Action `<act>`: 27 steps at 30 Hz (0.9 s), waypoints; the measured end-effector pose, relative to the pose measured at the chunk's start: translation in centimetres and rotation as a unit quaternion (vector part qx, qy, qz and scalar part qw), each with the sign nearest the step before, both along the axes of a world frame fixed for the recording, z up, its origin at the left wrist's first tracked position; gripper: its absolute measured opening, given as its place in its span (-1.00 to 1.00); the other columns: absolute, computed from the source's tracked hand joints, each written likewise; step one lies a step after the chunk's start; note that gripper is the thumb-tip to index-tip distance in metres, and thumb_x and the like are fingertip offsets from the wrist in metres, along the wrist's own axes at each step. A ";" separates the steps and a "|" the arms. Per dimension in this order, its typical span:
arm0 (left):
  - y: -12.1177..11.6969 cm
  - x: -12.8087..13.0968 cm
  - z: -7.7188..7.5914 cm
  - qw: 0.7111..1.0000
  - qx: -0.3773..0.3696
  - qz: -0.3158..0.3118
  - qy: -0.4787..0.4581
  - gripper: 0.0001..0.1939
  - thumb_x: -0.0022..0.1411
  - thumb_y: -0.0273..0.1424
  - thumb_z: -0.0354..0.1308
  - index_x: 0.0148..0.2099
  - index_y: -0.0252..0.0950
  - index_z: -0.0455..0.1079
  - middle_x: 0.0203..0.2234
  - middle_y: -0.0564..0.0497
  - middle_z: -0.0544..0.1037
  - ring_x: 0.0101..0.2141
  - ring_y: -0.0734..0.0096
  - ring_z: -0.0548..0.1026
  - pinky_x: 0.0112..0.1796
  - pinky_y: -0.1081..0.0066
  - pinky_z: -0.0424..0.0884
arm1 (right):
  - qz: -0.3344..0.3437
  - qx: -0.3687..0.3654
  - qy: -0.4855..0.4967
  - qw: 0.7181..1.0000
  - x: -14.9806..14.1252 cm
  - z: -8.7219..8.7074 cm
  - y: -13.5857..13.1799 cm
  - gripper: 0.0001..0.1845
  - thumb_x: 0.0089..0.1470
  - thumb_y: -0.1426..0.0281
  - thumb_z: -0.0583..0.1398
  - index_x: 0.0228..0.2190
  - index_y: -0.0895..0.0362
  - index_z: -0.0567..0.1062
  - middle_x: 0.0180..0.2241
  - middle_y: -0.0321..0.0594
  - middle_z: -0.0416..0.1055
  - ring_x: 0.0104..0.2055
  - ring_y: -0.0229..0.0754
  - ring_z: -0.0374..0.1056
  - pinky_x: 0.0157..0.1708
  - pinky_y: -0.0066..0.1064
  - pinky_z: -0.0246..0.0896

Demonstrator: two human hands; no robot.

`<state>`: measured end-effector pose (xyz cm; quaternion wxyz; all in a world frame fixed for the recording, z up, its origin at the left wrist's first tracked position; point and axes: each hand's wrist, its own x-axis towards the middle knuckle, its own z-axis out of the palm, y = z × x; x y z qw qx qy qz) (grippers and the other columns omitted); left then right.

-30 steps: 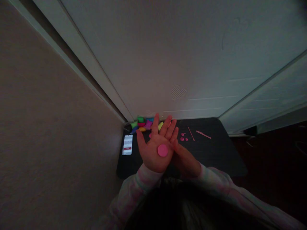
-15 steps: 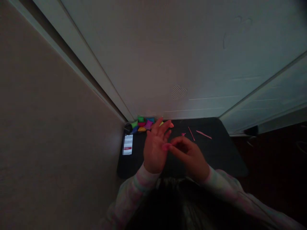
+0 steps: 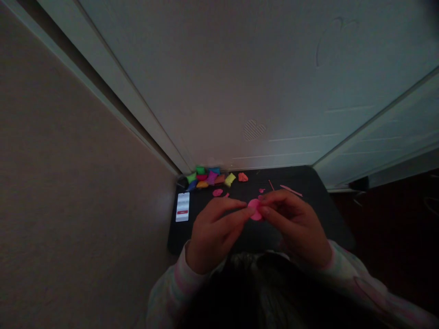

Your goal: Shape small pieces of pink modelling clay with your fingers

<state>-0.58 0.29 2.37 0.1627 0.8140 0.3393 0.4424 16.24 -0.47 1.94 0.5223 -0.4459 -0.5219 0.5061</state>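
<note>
A flat, round piece of pink modelling clay point(image 3: 254, 211) is held up between my two hands over the dark table. My left hand point(image 3: 216, 230) pinches its left edge with thumb and fingertips. On the opposite edge, the thumb and index finger of my right hand point(image 3: 299, 225) are closed on the clay. Behind my left hand lies another flat pink clay piece point(image 3: 217, 193), with a smaller pink bit point(image 3: 227, 195) beside it. Just beyond my right fingers is a small pink shape point(image 3: 261, 190).
Several colourful clay packets point(image 3: 211, 177) are bunched at the table's back left, near a yellow packet point(image 3: 230, 179) and an orange lump point(image 3: 243, 177). A lit phone point(image 3: 182, 207) lies at the left. Pink sticks, one a flat tool point(image 3: 291, 190), lie at right. A white panel point(image 3: 212, 91) rises behind.
My left hand has turned from an open, raised palm to pinching the clay's edge. The pink clay has left the palm and moved right, now between both hands.
</note>
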 end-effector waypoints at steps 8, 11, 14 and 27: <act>-0.2 -0.3 0.0 0.999 0.023 -0.018 -0.014 -0.75 0.08 -0.64 0.10 -0.19 -0.31 0.40 -0.35 -0.06 0.52 -0.31 0.43 0.47 -0.30 0.44 0.44 | 0.076 0.114 -0.097 0.986 1.1 0.5 -0.5 -0.74 0.03 0.54 0.11 -0.25 0.01 0.47 -0.31 -0.24 0.49 -0.30 -0.25 0.42 -0.31 -0.46 0.34; -0.3 -0.3 0.0 0.999 0.007 -0.028 -0.015 -0.74 0.07 -0.64 0.11 -0.18 -0.32 0.40 -0.34 -0.07 0.51 -0.30 0.43 0.47 -0.29 0.45 0.45 | 0.084 0.161 -0.146 0.972 1.4 0.7 -0.4 -0.74 -0.01 0.53 0.16 -0.24 0.03 0.46 -0.31 -0.21 0.48 -0.27 -0.21 0.41 -0.28 -0.41 0.34; -0.4 -0.2 0.1 0.999 0.006 -0.044 -0.026 -0.75 0.06 -0.63 0.14 -0.18 -0.32 0.40 -0.34 -0.07 0.52 -0.30 0.43 0.47 -0.30 0.45 0.46 | 0.080 0.202 -0.180 0.959 1.5 1.1 -0.3 -0.74 -0.02 0.53 0.17 -0.26 0.02 0.46 -0.36 -0.23 0.49 -0.31 -0.22 0.42 -0.32 -0.42 0.35; -0.5 -0.3 0.7 0.984 -0.053 -0.113 -0.129 -0.83 0.07 -0.58 0.16 -0.24 -0.33 0.42 -0.39 -0.07 0.52 -0.30 0.37 0.50 -0.29 0.38 0.47 | 0.070 0.269 -0.200 0.939 1.7 2.1 -0.7 -0.80 -0.03 0.51 0.19 -0.32 0.00 0.47 -0.42 -0.24 0.50 -0.40 -0.23 0.44 -0.43 -0.45 0.37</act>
